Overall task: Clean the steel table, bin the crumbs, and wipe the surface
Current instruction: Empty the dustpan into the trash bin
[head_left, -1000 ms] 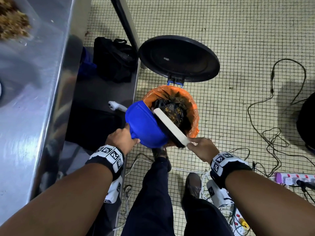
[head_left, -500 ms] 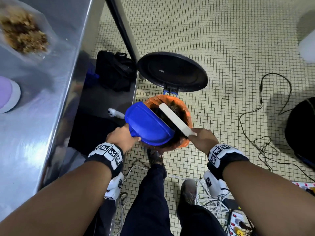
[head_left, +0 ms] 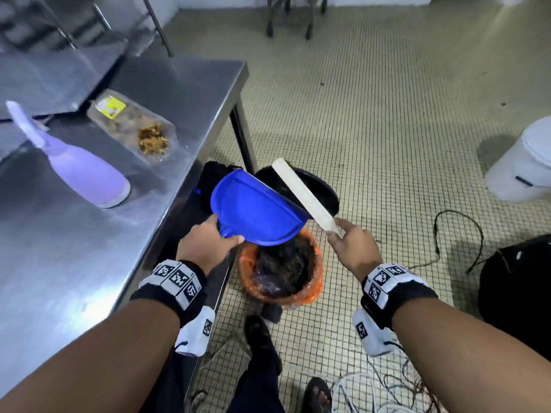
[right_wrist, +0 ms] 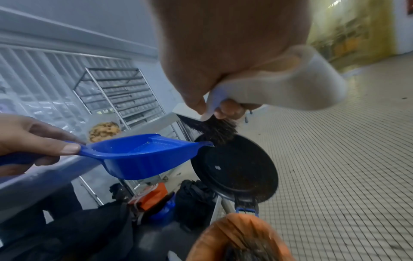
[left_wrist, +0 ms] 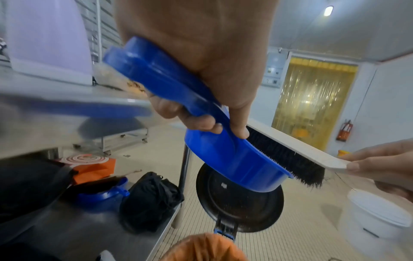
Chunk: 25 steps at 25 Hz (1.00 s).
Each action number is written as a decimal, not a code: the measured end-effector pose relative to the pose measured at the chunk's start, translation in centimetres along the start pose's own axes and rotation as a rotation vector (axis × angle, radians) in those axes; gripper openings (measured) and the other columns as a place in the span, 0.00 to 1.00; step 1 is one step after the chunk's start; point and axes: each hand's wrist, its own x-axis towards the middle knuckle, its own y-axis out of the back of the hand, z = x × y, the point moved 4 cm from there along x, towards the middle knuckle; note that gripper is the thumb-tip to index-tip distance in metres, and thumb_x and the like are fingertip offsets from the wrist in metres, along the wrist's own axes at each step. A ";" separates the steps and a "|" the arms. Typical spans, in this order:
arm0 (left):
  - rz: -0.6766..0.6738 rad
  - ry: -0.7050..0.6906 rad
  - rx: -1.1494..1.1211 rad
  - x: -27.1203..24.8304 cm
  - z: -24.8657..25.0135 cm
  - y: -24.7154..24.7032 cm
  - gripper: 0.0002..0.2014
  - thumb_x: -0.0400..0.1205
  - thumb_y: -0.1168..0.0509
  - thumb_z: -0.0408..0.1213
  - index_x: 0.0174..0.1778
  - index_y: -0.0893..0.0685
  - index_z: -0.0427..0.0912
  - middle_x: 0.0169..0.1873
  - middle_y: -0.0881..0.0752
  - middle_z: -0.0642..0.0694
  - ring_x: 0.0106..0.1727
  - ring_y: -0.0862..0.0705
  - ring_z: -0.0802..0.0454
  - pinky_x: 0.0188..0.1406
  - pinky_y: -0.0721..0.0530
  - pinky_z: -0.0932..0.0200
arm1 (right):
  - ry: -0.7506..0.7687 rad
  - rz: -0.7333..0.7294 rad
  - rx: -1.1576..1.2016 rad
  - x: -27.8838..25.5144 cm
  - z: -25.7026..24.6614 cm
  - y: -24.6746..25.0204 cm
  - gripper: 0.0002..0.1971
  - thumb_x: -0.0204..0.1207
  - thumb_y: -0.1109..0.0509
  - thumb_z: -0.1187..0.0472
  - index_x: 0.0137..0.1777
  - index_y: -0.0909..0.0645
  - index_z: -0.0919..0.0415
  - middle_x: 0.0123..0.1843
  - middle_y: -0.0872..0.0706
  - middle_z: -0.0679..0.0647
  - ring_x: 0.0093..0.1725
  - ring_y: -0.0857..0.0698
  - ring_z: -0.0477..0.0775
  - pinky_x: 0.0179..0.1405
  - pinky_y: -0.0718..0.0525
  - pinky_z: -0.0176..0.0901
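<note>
Yellow label on food bag (head_left: 109,107), print unreadable. Blue dustpan (head_left: 256,208), seemingly empty, gripped by left hand (head_left: 205,247) fingers; right hand (head_left: 353,248) fingers pinching brush (head_left: 301,193) handle above bin (head_left: 280,272).

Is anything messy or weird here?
Yes: brown crumbs lie in a clear plastic bag on the steel table, not binned yet. Tangled cables clutter the tiled floor by the person's feet.

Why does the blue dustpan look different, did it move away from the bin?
Yes. The blue dustpan has lifted up off the orange-lined bin, which now shows open below it, and shifted toward the steel table.
</note>
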 end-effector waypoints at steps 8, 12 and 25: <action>0.211 -0.025 -0.137 -5.3 0.1 10.7 0.24 0.74 0.28 0.58 0.62 0.22 0.54 0.53 0.12 0.49 0.56 0.15 0.41 0.50 0.20 0.51 | 0.136 0.178 0.049 -3.4 -9.6 5.7 0.23 0.80 0.37 0.48 0.75 0.26 0.50 0.55 0.11 0.64 0.57 0.15 0.67 0.54 0.18 0.52; 0.344 -0.011 -0.233 -8.4 -2.7 16.8 0.25 0.74 0.27 0.57 0.65 0.22 0.55 0.55 0.13 0.51 0.59 0.16 0.40 0.53 0.20 0.50 | 0.271 0.238 0.066 -6.3 -16.9 6.2 0.23 0.79 0.36 0.49 0.74 0.24 0.49 0.54 0.11 0.65 0.57 0.16 0.69 0.56 0.19 0.53; 0.673 0.276 -0.353 -19.8 -23.3 29.2 0.27 0.71 0.25 0.59 0.65 0.22 0.58 0.30 0.18 0.52 0.44 0.16 0.42 0.38 0.22 0.52 | 0.646 0.132 0.199 -17.3 -39.0 -3.0 0.24 0.78 0.34 0.49 0.74 0.25 0.48 0.64 0.13 0.53 0.63 0.16 0.61 0.65 0.20 0.51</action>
